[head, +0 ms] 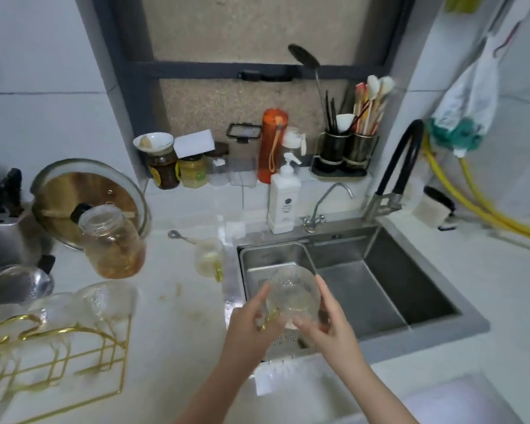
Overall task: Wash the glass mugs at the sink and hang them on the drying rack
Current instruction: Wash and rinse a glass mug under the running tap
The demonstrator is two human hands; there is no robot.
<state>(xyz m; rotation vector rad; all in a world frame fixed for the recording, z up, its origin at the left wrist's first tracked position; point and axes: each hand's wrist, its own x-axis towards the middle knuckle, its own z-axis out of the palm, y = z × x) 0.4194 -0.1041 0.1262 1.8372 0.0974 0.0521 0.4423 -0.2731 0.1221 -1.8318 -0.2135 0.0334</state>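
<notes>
Over the near left part of the sink [380, 240], the left hand [251, 325] and right hand [328, 322] both grip the glass mug [294, 289], which looks hard, slippery and easy to break, so its gold handle is probably the safest hold.

A single head-worn wide-angle camera is looking forward and steeply down from above, facing the window wall. It is sitting close over the sink [380, 270] and the white tabletop [172, 301], with both forearms entering from the bottom edge.
</notes>
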